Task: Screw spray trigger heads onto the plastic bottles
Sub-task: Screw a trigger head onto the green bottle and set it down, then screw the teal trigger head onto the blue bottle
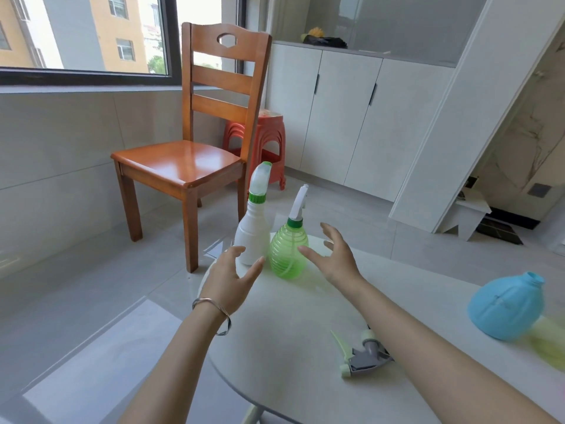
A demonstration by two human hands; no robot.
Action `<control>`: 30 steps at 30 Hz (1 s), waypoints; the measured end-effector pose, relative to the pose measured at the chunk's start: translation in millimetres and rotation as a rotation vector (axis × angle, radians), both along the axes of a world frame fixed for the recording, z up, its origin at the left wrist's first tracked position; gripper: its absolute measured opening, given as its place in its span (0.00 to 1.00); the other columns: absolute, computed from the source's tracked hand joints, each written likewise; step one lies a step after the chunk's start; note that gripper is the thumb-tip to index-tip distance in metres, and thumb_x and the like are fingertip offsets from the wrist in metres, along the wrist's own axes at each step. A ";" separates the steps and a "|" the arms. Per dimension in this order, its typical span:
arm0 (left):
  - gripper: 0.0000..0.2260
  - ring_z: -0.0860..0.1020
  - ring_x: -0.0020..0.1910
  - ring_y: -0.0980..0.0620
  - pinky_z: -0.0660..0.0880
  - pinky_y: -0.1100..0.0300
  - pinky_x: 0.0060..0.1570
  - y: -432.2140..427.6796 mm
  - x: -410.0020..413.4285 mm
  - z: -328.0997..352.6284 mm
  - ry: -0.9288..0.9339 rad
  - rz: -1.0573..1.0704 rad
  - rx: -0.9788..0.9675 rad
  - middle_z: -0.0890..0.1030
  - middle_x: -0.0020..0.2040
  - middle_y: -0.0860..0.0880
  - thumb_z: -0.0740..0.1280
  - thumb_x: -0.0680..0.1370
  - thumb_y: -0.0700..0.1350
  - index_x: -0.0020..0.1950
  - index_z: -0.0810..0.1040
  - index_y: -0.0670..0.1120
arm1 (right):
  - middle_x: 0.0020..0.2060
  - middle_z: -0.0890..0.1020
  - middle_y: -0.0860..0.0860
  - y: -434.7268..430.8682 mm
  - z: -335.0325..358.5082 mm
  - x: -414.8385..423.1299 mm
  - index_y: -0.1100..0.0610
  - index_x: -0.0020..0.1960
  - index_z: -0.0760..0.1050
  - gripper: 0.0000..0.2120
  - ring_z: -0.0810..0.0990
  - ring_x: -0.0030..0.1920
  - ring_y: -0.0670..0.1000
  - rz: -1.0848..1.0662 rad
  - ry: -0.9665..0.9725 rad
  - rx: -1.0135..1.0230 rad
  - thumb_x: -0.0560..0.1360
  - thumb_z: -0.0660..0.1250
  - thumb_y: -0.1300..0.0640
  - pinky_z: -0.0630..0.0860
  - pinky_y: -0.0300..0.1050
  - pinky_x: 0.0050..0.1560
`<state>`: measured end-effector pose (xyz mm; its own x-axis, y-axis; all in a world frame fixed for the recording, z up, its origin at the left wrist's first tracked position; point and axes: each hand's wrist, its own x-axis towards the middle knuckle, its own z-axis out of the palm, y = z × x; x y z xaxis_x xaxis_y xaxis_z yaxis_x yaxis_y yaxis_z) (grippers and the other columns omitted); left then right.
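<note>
Nearest to me, a loose spray trigger head (363,356), grey with a pale green lever, lies on its side on the white worktop (290,316), just beside my right forearm. To the right of it the blue bottle (507,310) sits with its neck bare and open, so I judge that pair is the work still left. A blurred yellow-green shape (547,347) touches the blue bottle's near side; I cannot tell what it is.

Further out, my left grip (227,276) and right grip (334,255) both hang spread, fingers loosely fanned, holding nothing. The left one is just short of the white bottle (252,237). The right one's thumb lies close to the green bottle (289,250); whether it touches I cannot say.

Both of those bottles stand upright side by side at the far edge of the worktop, each with a trigger head seated on its collar, so they look done. By my reckoning that is two finished and at least one to go.
</note>
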<state>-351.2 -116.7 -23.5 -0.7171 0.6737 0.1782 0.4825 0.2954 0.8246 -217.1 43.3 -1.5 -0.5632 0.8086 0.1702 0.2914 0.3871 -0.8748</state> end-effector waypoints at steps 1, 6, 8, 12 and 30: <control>0.26 0.70 0.67 0.47 0.69 0.52 0.63 1.3 4.0 1.9 0.008 -0.009 -0.005 0.72 0.69 0.47 0.64 0.75 0.59 0.68 0.68 0.46 | 0.72 0.65 0.48 0.8 5.3 11.7 0.51 0.73 0.61 0.38 0.67 0.69 0.50 0.016 0.009 0.003 0.69 0.74 0.50 0.67 0.42 0.62; 0.26 0.72 0.65 0.47 0.69 0.54 0.61 15.4 38.9 10.9 0.057 -0.113 -0.019 0.74 0.66 0.46 0.65 0.75 0.58 0.67 0.69 0.46 | 0.69 0.68 0.44 3.7 23.1 92.4 0.47 0.68 0.66 0.31 0.67 0.68 0.46 0.044 0.047 0.043 0.69 0.74 0.51 0.67 0.41 0.61; 0.25 0.72 0.65 0.48 0.68 0.56 0.61 24.5 58.5 13.7 0.077 -0.177 -0.019 0.74 0.66 0.47 0.65 0.75 0.58 0.67 0.69 0.46 | 0.67 0.70 0.44 5.4 25.4 130.0 0.45 0.66 0.67 0.28 0.68 0.67 0.44 0.004 0.059 0.086 0.69 0.74 0.52 0.66 0.40 0.62; 0.23 0.72 0.64 0.51 0.69 0.57 0.61 48.7 102.3 20.4 0.122 -0.290 0.008 0.75 0.65 0.50 0.65 0.75 0.58 0.66 0.70 0.48 | 0.64 0.71 0.45 13.4 23.8 200.5 0.48 0.65 0.68 0.29 0.68 0.66 0.44 -0.173 0.089 0.187 0.68 0.75 0.56 0.66 0.42 0.65; 0.19 0.69 0.65 0.55 0.62 0.67 0.60 121.7 200.0 -0.6 0.178 -0.456 0.042 0.75 0.63 0.55 0.64 0.76 0.56 0.64 0.71 0.51 | 0.75 0.55 0.54 108.1 -17.9 290.5 0.57 0.76 0.46 0.48 0.55 0.75 0.53 -0.541 0.027 0.054 0.68 0.75 0.54 0.56 0.49 0.72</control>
<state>-151.2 5.0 -24.1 -0.3069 0.9017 0.3045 0.6892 -0.0100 0.7245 73.4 151.3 -19.4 -0.0643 0.9715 0.2283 0.4394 0.2329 -0.8675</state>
